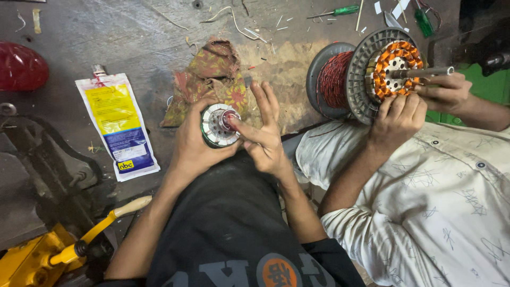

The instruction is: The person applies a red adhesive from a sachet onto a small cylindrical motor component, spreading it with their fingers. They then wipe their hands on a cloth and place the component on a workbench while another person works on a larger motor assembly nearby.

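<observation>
- Two hands meet on one part: your left hand (194,143) is wrapped closed around the rim of a small round stator core (218,125), holding it up over your lap with its face towards you.
- Your right hand (263,135) is mostly spread, fingers fanned upward, with only the thumb pressed onto the reddish centre of the core; it grips nothing.
- The core's slots look bare and silvery, so by my reading the winding on it is not yet begun, or has been stripped out; I cannot tell which.
- Just behind the core lies a patterned rag (212,79) on the worn bench (133,32).
- To your left a yellow and blue pouch (118,125) lies flat, well apart from the core.
- Beside you, another person's hands (425,103) hold a larger stator with orange coils (393,69), against a spool of red wire (332,79); that piece looks fully wound.
</observation>
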